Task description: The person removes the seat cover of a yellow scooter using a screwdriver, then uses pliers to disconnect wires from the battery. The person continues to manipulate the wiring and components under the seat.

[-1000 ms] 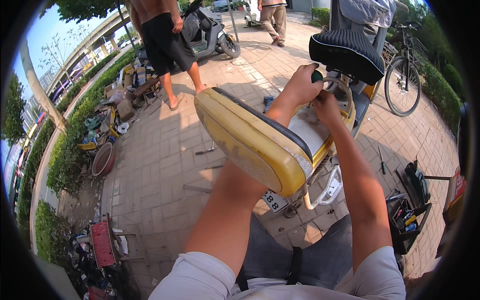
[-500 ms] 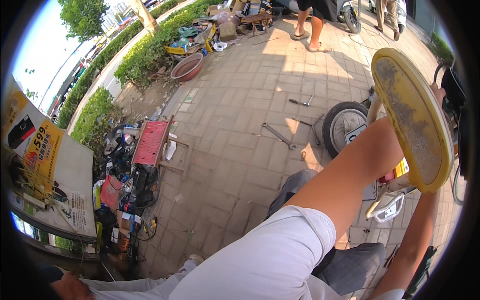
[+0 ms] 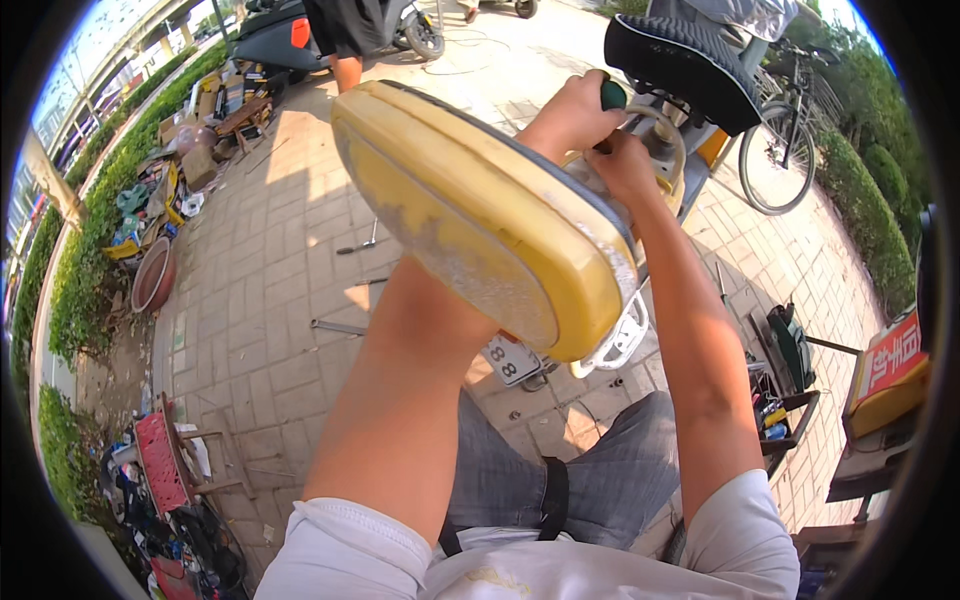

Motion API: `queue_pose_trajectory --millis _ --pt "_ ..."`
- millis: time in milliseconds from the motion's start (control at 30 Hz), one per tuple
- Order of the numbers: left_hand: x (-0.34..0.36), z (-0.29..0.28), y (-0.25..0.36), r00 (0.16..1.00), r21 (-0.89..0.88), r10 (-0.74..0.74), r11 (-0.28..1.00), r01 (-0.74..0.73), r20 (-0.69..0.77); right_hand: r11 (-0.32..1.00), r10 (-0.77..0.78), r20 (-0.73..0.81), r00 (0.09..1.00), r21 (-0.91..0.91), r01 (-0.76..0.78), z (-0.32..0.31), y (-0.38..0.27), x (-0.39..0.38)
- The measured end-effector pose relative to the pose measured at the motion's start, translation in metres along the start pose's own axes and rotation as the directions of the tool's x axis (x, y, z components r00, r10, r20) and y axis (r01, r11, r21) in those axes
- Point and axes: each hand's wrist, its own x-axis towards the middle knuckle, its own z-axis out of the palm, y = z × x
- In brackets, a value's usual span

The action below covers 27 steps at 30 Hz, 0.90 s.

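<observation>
A worn yellow scooter seat (image 3: 480, 230) stands tilted up between my forearms, its scuffed face toward me. Past its far edge, my left hand (image 3: 575, 118) is closed round a tool with a dark green handle end (image 3: 612, 96). My right hand (image 3: 628, 168) is close beside it, with bent fingers at a dark piece that may belong to the same tool. Both hands are over the scooter's body, just short of a black ridged seat (image 3: 682, 72). The tool's working end is hidden. Below the yellow seat are a white metal rack (image 3: 618, 338) and a number plate (image 3: 512, 360).
On the paving to the left lie a ratchet-like tool (image 3: 357, 247) and a wrench (image 3: 338, 327). A red-topped stool (image 3: 163, 460) stands by clutter at lower left. To the right are a tool tray (image 3: 790, 425), a parked bicycle (image 3: 780, 160) and a sign box (image 3: 888, 365).
My view has swung to the right, so the yellow seat now sits mid-picture. Both hands, largely hidden behind the seat before, now show together at the tool.
</observation>
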Motion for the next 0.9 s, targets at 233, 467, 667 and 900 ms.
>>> queue_pose_trajectory --millis 233,467,667,900 --pt "0.002 -0.014 0.013 0.943 0.072 0.105 0.994 -0.087 -0.316 0.991 0.123 0.001 0.992 0.049 -0.123 -0.009 -0.017 -0.001" --pt "0.003 -0.020 0.007 0.873 0.035 0.097 0.995 -0.091 -0.478 0.941 0.196 -0.188 0.963 0.311 -0.130 -0.013 -0.013 -0.006" --pt "-0.003 -0.021 0.017 0.959 -0.239 -0.025 0.970 -0.045 -0.281 0.808 0.270 -0.379 0.885 0.589 0.007 -0.057 -0.029 -0.007" --pt "-0.019 0.005 0.049 0.983 -0.487 0.082 0.873 0.010 0.167 0.838 0.060 0.103 0.993 0.535 -0.106 -0.102 -0.043 -0.038"
